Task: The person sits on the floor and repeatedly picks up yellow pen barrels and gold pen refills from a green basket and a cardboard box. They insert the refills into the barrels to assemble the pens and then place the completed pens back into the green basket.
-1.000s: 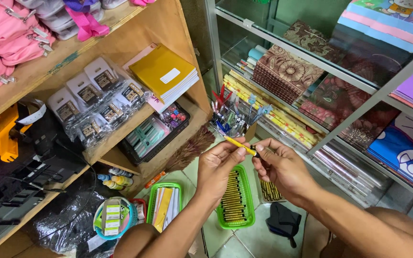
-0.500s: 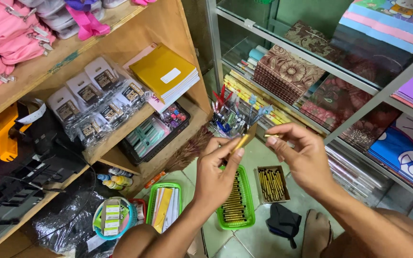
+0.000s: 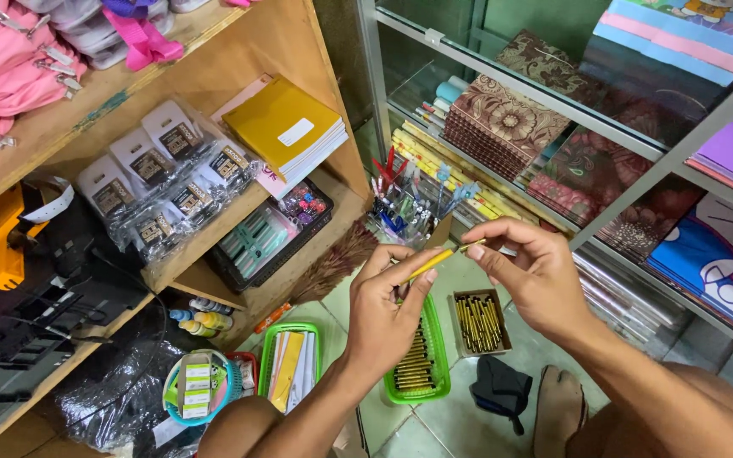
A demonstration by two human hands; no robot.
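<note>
Centre frame, my left hand [image 3: 388,309] & right hand [image 3: 536,276] both pinch a slim yellow pen [image 3: 437,259], left on its lower end, right on the tip end, pen tilted up-right. Below: green plastic basket [image 3: 434,360] of same pens, small cardboard box [image 3: 478,322] w/ more just right. Yellow notebooks [image 3: 286,127] on wooden shelf [image 3: 61,119], upper left.

Lighting: even, soft daylight-type, moderately bright; shadows faint. Dim under lower wooden shelf [image 3: 214,246] (black bags lose detail). Mild glare on glass cabinet [image 3: 502,93] panes. Focus sharp centre; slight wide-angle bend at edges.
</note>
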